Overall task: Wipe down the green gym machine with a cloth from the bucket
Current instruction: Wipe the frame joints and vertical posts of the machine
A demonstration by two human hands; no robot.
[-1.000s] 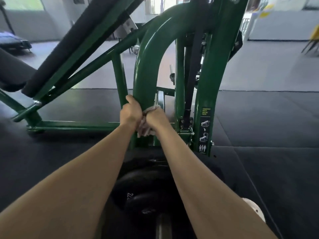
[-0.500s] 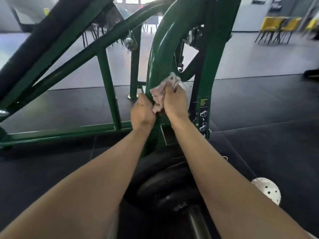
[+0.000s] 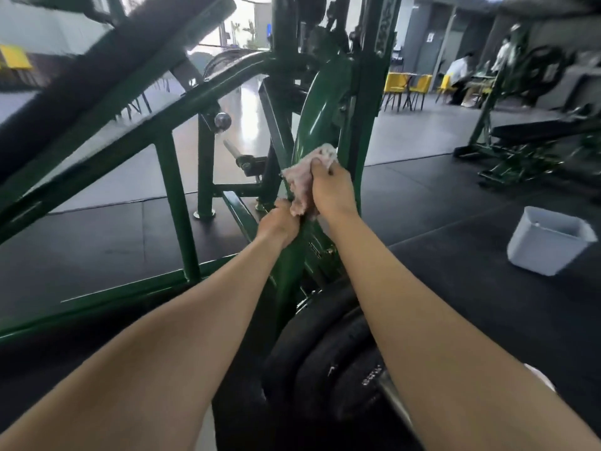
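Note:
The green gym machine point(image 3: 175, 193) fills the left and middle of the view, with a wide curved arm point(image 3: 320, 102) rising in front of me. My right hand point(image 3: 331, 187) grips a crumpled pinkish cloth point(image 3: 305, 170) and presses it against that curved arm. Just below, my left hand point(image 3: 278, 224) is curled round the arm's left edge, and the cloth's lower end hangs against it. A white bucket point(image 3: 549, 240) stands on the dark floor mat to the right, apart from both hands.
Black weight plates point(image 3: 328, 362) on a bar sit directly below my forearms. A black padded bench point(image 3: 97, 70) slants across the upper left. Another green machine point(image 3: 520, 138) stands at the right rear, with yellow chairs point(image 3: 406, 86) and seated people behind.
My right hand has slid the cloth upward along the curved arm. My left hand has kept its grip lower down. The view has swung right, bringing the bucket into sight.

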